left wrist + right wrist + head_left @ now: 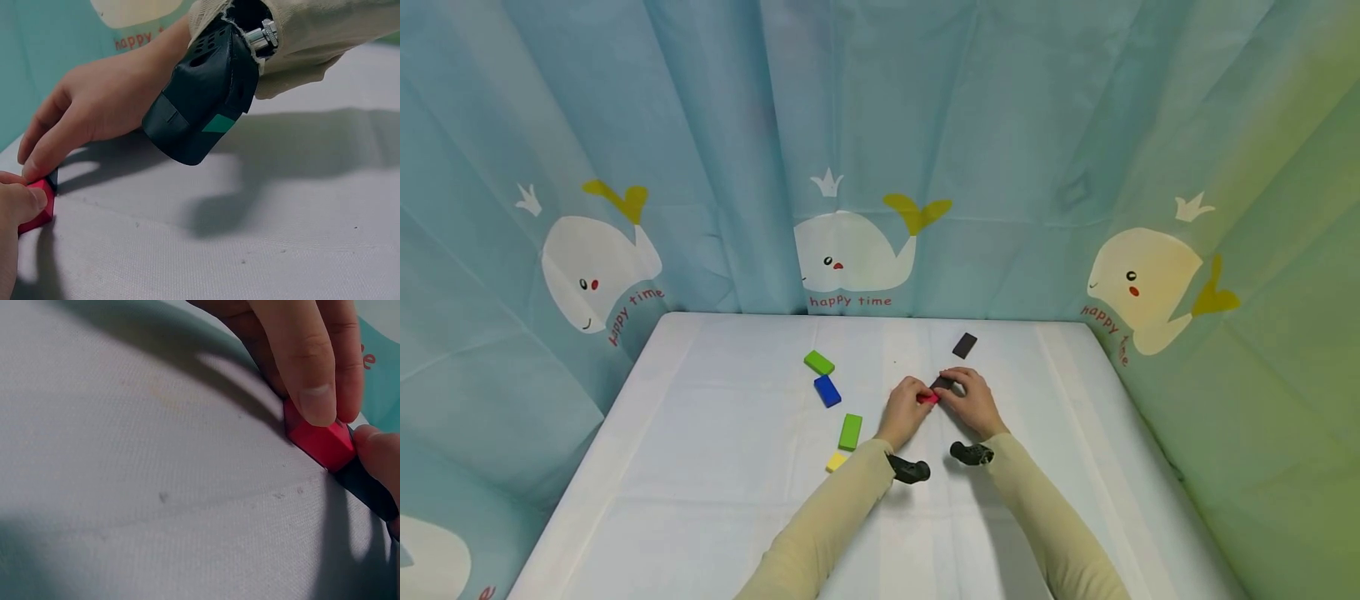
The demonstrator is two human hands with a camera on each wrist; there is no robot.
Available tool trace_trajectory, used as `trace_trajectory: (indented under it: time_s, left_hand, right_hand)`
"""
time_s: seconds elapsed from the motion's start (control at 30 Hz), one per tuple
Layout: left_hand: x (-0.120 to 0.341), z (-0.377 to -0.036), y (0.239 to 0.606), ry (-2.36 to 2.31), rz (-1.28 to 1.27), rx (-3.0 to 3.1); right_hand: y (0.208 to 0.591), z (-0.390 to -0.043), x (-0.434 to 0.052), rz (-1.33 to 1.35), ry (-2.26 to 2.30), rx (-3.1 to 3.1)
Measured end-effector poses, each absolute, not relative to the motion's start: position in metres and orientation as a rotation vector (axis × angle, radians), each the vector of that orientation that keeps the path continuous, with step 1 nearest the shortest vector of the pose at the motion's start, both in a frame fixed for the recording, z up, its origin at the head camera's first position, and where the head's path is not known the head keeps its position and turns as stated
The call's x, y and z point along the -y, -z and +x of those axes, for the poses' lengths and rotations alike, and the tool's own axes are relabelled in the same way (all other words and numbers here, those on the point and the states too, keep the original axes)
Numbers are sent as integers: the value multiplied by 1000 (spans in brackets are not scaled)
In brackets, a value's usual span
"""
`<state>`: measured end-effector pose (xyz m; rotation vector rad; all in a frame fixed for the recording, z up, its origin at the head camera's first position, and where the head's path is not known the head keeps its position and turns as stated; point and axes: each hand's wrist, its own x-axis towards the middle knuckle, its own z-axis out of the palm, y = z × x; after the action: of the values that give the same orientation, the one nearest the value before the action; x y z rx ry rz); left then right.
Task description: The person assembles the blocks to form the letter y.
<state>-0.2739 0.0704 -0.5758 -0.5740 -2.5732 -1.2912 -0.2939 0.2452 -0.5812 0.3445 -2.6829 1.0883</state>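
My left hand (905, 413) pinches a red block (929, 398) between thumb and fingers on the white table. To its right, my right hand (976, 407) grips a dark block (942, 383) with thumb and fingers. In the right wrist view the red block (322, 445) lies end to end with the dark block (367, 489), close against it. Left fingers cover part of the red block's top there. From the left wrist, the red block (45, 211) shows under a thumb, and the right hand (106, 94) hides most of the dark block.
Another dark block (965, 346) lies behind the right hand. Left of the hands are a green block (819, 362), a blue block (827, 391), a second green block (850, 432) and a yellow block (836, 462) partly under the left sleeve. A whale-print curtain (722, 167) surrounds the table (700, 500).
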Motion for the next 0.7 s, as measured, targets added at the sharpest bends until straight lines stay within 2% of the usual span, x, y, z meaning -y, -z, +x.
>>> trace_trajectory:
  time_s: [0.7]
  left_hand:
    - [-69,-272,571,1278,-570,2598]
  right_hand:
    - [579,-294,-245,347,-1084,2712]
